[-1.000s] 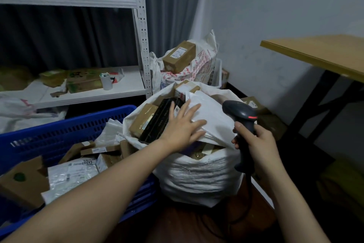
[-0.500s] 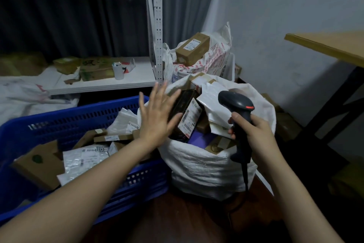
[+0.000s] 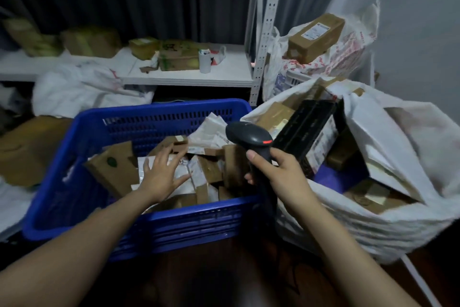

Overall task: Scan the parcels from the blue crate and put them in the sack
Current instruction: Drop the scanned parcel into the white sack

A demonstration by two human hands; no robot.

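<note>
the left hand [image 3: 161, 178] was held splayed and empty over parcels [image 3: 117, 169] in the blue crate [image 3: 159, 112]; the scanner [image 3: 249, 136] was gripped by the right hand [image 3: 281, 176]. labels were too blurred to read.

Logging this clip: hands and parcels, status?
Left hand open over parcels in blue crate. Right hand grips barcode scanner. Sack heaped, nothing in the way.

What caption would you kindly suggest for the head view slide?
Open left hand over parcels in the blue crate; right hand grips the scanner beside the sack.
</note>
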